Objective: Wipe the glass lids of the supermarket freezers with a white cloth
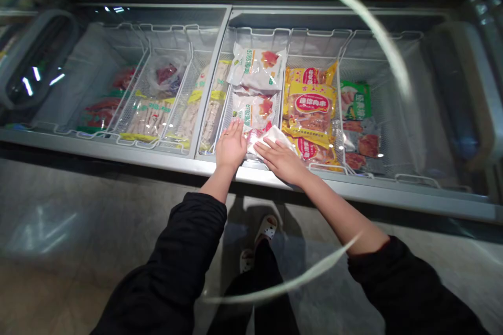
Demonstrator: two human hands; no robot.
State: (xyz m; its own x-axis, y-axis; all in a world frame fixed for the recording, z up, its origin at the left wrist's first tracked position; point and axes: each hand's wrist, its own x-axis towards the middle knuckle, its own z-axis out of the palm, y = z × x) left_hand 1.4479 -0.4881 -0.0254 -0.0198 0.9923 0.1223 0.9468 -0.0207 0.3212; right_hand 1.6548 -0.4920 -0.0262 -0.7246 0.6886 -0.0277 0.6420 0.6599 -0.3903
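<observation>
My left hand (231, 145) lies palm down near the front rim of a chest freezer (353, 196), fingers stretched forward and close together. It seems to rest on the glass cover (401, 78). Beside it, my right hand (280, 159) holds a folded white cloth (281, 137) under its extended fingers, pressed against the surface. Whether the cloth is fabric or paper, I cannot tell. Below and beyond the hands are white food bags (257, 67) with green print. Yellow bags of meat (310, 107) lie just right of the cloth.
White wire dividers (282, 99) split the freezer. Left of the frame bar (212, 73) lie clear packs of pale rolls (147, 118). A green pack (356, 99) sits on the right. Dark handles stand at both ends. Tiled floor (129, 230) runs below; a blurred pale loop crosses the view.
</observation>
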